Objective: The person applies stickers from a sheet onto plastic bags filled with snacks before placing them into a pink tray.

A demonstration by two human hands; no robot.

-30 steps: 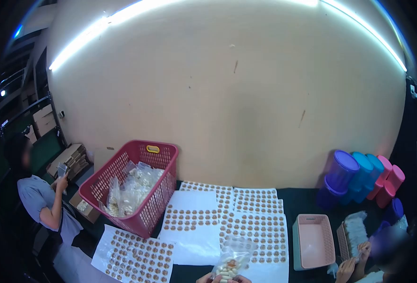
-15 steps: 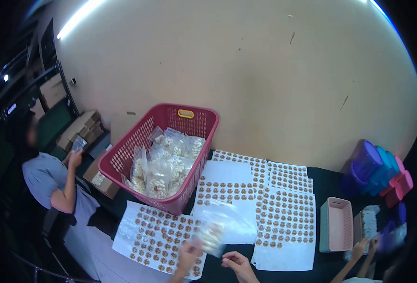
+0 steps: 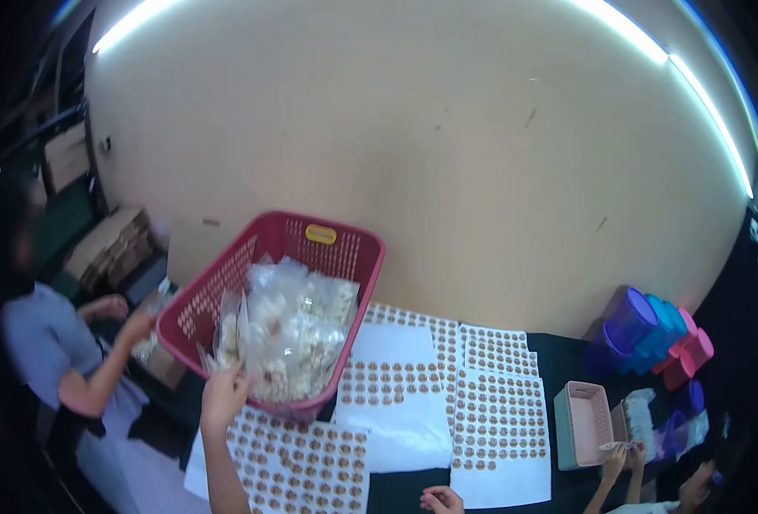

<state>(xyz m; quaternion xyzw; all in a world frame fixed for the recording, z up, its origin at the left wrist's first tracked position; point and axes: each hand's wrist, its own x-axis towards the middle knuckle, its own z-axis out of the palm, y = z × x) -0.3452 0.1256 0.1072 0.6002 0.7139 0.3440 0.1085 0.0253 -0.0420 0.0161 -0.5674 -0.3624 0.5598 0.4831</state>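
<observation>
Currently my left hand (image 3: 223, 396) is at the near rim of the red laundry basket (image 3: 224, 291), fingers loosely spread against a clear filled bag (image 3: 289, 338), gripping nothing that I can confirm. My right hand (image 3: 441, 499) rests on the dark table (image 3: 567, 360) edge, half curled and holding nothing. By my judgement the basket is well stocked with filled bags; the sticker sheets (image 3: 494, 411) remain largely full, so much labelling is left.

One red basket (image 3: 310, 257) of clear bags at centre left; one pink tray (image 3: 586, 424) at lower right; two co-workers, one at either edge.
</observation>
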